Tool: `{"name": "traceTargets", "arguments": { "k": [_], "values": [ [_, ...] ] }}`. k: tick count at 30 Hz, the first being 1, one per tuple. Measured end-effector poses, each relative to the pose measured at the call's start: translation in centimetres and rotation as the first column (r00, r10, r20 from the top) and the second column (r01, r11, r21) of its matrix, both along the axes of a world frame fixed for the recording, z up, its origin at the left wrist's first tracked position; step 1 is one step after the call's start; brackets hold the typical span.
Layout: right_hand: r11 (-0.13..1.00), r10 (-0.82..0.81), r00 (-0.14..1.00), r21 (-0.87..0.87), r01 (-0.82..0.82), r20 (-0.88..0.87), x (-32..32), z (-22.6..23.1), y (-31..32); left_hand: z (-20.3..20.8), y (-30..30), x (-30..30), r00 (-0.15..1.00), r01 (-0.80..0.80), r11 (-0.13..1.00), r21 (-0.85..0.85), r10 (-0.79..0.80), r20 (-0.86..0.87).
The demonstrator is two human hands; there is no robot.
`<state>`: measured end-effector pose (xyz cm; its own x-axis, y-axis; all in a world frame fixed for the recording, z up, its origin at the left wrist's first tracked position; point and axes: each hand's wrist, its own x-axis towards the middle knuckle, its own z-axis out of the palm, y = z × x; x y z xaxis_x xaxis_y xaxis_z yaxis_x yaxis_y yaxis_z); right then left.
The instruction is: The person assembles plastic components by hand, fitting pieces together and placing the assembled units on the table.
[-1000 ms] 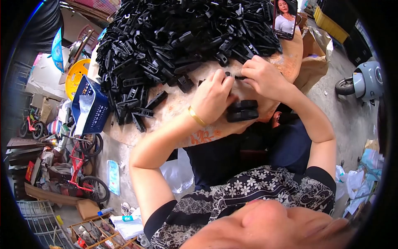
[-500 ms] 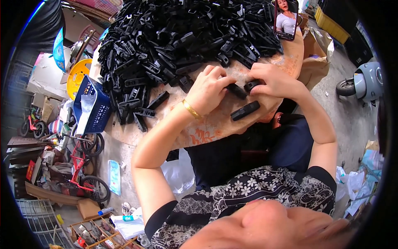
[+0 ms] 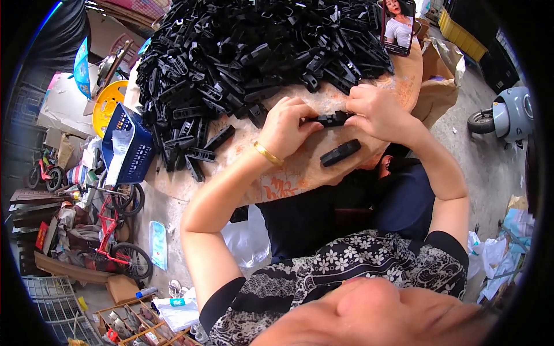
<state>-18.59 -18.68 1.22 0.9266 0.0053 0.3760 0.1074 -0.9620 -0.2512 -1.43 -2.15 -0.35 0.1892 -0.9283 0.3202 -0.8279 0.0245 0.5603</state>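
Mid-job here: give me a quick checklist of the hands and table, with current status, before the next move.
1. Left hand gripping the held black part at its left end: ok.
2. Right hand gripping the right end: ok.
3. A hand free: not ok; both are on that part.
4. Held part is one piece or two pieces joined: cannot tell; fingers cover its ends.
5. Loose black piece lying on the table, apart from both hands: ok, on the person's side of the held part.
6. Right hand's fingers off the black pile: cannot tell; they are close to its edge.
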Motion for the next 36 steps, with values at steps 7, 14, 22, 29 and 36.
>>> {"name": "traceTargets", "arguments": {
  "k": [7,14,22,29,36],
  "values": [
    [0.999,0.024,0.999,0.035,-0.023,-0.026,0.0,-0.1,-1.2,-0.1,-0.3,-0.1,0.999,0.041,0.998,-0.048,-0.041,-0.006],
    [0.986,0.111,0.994,0.120,-0.113,0.023,0.4,-0.2,-0.7,-0.1,-0.6,-0.2,0.997,0.075,0.993,-0.092,-0.074,0.016],
    [0.975,0.143,0.985,0.183,-0.123,-0.099,0.4,0.3,-0.3,2.1,0.0,1.4,0.970,0.184,0.982,0.044,-0.189,0.151],
    [0.915,0.349,0.830,0.348,-0.202,-0.436,-0.1,2.1,-0.3,5.3,4.6,7.4,0.970,-0.032,0.961,0.273,-0.036,0.242],
    [0.962,0.148,0.958,0.188,-0.197,0.246,5.5,-1.9,3.6,3.0,2.2,5.1,0.979,0.010,0.988,0.154,-0.041,0.199]
  ]
}}
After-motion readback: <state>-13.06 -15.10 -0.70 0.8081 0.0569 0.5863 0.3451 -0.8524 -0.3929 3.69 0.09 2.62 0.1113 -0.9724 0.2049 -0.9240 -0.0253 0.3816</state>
